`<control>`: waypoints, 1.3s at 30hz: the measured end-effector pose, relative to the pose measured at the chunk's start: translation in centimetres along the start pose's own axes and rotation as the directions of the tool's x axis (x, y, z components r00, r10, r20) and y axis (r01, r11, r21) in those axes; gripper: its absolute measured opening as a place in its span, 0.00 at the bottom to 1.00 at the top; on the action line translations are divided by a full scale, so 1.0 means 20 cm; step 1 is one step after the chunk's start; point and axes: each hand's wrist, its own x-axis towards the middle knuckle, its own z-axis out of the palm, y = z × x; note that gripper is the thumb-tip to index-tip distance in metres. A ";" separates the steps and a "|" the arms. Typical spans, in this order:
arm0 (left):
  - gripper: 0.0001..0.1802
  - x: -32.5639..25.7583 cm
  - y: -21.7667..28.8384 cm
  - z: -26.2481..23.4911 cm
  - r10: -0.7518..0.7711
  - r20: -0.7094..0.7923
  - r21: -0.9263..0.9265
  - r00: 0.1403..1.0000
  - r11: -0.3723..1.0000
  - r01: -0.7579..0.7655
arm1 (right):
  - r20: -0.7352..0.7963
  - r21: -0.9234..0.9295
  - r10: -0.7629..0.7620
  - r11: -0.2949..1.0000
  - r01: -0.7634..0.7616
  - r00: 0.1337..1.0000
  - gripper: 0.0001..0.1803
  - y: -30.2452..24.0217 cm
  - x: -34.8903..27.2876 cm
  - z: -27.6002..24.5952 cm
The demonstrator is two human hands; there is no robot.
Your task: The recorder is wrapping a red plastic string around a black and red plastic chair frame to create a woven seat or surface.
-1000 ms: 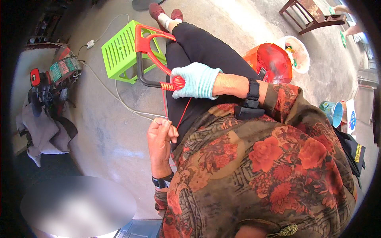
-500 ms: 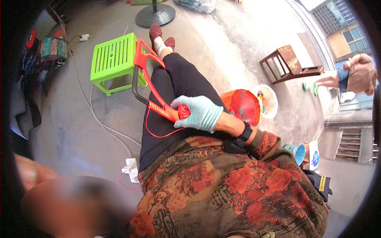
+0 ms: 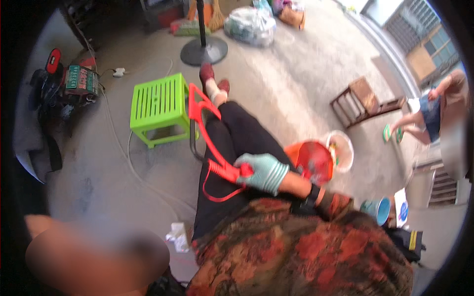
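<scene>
My right hand [image 3: 264, 171] wears a teal glove and is shut on the handle of a red frame-shaped tool [image 3: 207, 130]. The tool lies along my black-trousered leg [image 3: 237, 138], and its far end reaches past the knee toward a green plastic stool [image 3: 158, 106]. A thin red cord [image 3: 217, 197] loops down from the handle over my thigh. My left hand is out of view. A patterned red and dark sleeve [image 3: 335, 207] covers my right forearm, with a black band at the wrist.
An orange bucket [image 3: 313, 160] and a white bucket [image 3: 341, 148] stand right of my leg, and a blue cup [image 3: 377, 209] is nearer. A white cable [image 3: 128, 163] crosses the concrete floor. A fan base [image 3: 203, 49], wooden stool [image 3: 363, 101], machine [image 3: 74, 84] and another person [image 3: 434, 108] are around.
My left hand, near the red cord one second ago, has left the view. The view has swung upward, showing more floor. My right hand keeps its hold on the handle.
</scene>
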 end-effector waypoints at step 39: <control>0.20 -0.21 0.14 -0.08 -0.405 0.026 -0.077 0.914 0.911 0.406 | 0.027 0.069 -0.002 0.998 0.000 1.000 0.19 0.01 0.01 -0.02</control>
